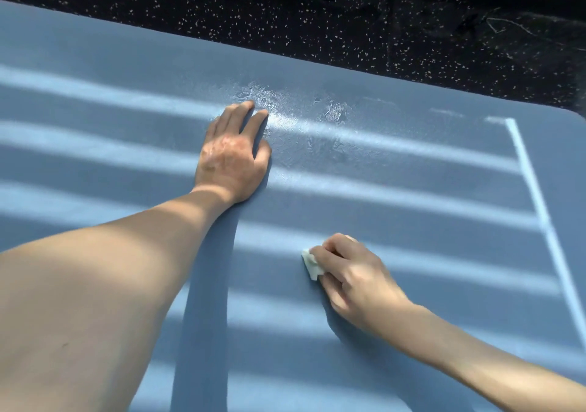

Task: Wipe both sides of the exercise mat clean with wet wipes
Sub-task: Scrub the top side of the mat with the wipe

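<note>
Our left hand [233, 154] presses flat on the blue mat [412, 189]; nearer us, our right hand [352, 276] grips a wet wipe [311, 264] against it.

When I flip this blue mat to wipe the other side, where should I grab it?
Probably the rounded far-right corner of the mat, coming from the speckled floor side: it lies flat, so only its free edge lets fingers slip under. Lift the left hand off it first; the right hand holds the wipe.
</note>
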Motion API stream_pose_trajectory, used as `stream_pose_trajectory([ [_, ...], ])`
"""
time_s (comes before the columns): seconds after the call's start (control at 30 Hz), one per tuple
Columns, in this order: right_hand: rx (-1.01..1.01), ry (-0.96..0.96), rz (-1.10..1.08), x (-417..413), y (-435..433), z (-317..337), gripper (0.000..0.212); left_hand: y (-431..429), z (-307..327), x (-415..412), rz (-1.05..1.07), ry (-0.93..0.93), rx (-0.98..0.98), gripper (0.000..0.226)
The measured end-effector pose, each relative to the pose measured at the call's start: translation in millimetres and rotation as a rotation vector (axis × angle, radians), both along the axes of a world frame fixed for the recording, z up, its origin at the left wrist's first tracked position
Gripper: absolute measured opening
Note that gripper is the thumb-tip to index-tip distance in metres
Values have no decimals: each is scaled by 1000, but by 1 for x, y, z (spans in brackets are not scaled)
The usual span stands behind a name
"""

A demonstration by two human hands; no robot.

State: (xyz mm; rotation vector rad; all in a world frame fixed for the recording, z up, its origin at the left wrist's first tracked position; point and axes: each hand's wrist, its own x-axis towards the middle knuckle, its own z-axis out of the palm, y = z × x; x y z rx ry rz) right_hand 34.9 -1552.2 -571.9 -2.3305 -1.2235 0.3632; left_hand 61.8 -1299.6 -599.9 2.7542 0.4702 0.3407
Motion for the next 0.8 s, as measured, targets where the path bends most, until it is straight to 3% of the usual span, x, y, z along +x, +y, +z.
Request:
stream_pose_trajectory([
  [0.03,-8,-7,10,5,-2,2,31,0,1,0,-4,10,2,53],
  [0.17,-12,-122,-360,38,0,-4,31,-3,-1,0,-32,84,78,58],
  [0.23,17,-106,-260,5,5,-4,22,-8,-1,-3,-38,189,115,68],
  [0.33,18,-30,-67,-38,-3,1,31,-24,-3,-38,-143,302,194,63],
  [0.47,53,-107,-331,3,-7,-1,16,-52,-7,-122,-246,206,216,58],
  [0.53,62,-109,-377,-15,-9,-5,17,-64,-7,-153,-260,208,227,56],
  [0.7,-12,49,28,-87,-25,4,28,-80,-7,-184,-216,267,203,59],
  [0.8,-74,-56,-255,-57,-22,4,30,-81,-1,-186,-215,247,165,59],
])
